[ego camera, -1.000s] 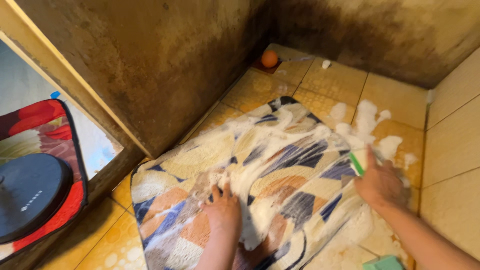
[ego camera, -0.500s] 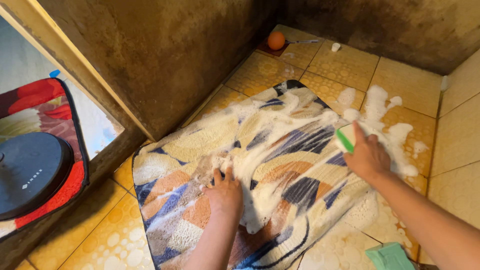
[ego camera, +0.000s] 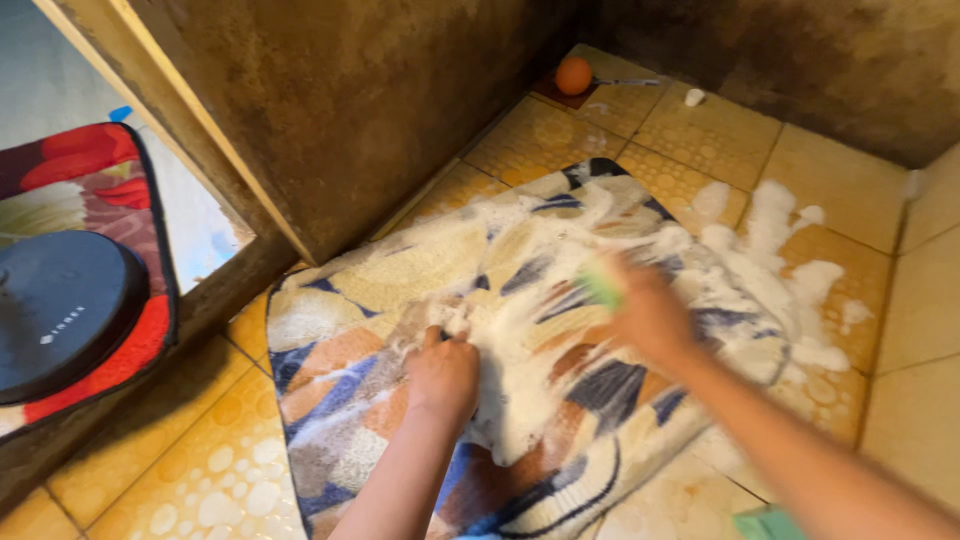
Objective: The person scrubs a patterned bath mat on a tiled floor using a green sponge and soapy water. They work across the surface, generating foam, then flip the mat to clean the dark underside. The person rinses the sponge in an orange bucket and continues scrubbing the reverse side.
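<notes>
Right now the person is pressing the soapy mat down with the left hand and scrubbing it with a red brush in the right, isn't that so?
Not quite: the brush is green, not red, as the head view shows. The left hand does press the soapy mat, and the right hand holds the brush.

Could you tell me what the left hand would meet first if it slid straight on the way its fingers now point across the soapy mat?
Probably just more foam: the left hand presses on the patterned mat, pointing up-frame toward the stained wall. Past the mat's far edge lie yellow floor tiles, then that wall, though depth is unclear.
</notes>
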